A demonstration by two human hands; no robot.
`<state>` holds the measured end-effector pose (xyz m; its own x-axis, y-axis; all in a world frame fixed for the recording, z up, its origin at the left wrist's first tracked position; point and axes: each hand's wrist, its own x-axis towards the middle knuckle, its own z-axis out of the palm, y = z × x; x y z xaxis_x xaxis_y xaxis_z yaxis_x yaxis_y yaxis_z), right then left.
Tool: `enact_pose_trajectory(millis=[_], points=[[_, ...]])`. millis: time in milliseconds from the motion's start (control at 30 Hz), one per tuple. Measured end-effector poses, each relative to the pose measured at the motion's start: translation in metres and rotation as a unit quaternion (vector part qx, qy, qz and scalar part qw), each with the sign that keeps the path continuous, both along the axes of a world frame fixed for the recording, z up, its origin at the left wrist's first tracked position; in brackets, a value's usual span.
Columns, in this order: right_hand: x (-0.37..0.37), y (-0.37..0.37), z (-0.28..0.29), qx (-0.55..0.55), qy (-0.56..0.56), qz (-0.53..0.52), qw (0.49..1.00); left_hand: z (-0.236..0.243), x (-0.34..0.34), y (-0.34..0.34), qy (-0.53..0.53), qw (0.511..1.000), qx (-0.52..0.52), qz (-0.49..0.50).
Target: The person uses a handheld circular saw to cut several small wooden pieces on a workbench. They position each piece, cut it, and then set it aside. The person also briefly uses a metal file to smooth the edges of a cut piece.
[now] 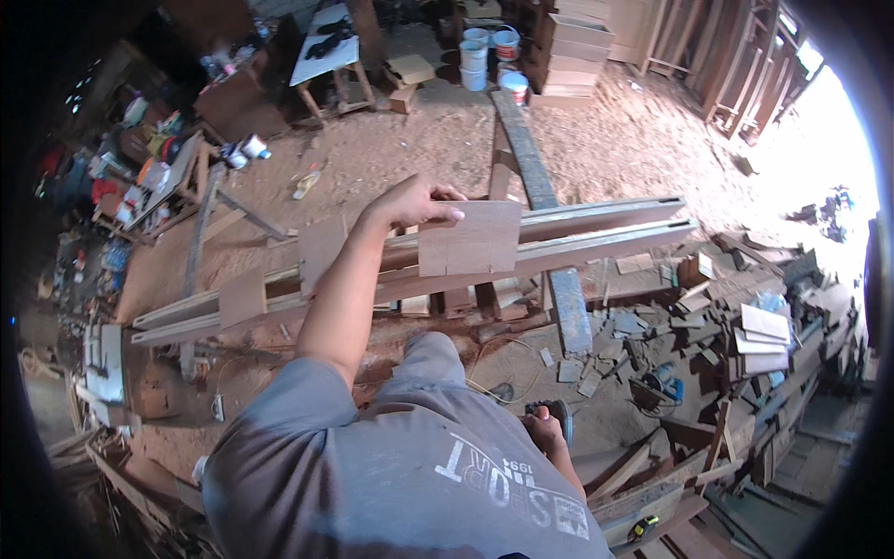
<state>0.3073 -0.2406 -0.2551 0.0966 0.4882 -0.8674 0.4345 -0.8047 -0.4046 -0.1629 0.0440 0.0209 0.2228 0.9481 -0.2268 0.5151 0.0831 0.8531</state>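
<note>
Brown panel [468, 238] sits across the paired wooden rails [605, 250], left hand [415, 202] pinching its upper edge, right hand [548, 431] curled, can't tell on what; looks like placement step, next move probably needs steady alignment.

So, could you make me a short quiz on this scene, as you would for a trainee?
1. Which hand grips the top edge of a wooden panel?
2. True or false: the buckets stand between the two long beams.
3. In which part of the picture does the tape measure lie? A) upper left; B) centre; C) lower right.

Key: 1. The left hand. 2. False; the buckets stand beyond the beams. 3. C.
</note>
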Motion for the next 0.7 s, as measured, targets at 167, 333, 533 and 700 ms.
enact_pose_trajectory(millis=[167,333,533,700], points=[[-0.009,0.012,0.067,0.026,0.058,-0.013,0.998,-0.015,-0.008,0.013,-0.119,0.991,-0.027,0.062],[0.019,0.02,-0.069,0.039,-0.105,0.071,0.991,-0.06,-0.001,0.056,-0.313,0.931,0.006,0.189],[-0.02,0.056,-0.068,0.05,-0.144,0.11,0.982,-0.049,0.018,0.087,-0.1,0.994,0.037,0.036],[-0.058,0.076,-0.065,0.061,-0.143,0.151,0.976,-0.12,0.027,0.136,0.204,0.965,0.103,-0.132]])
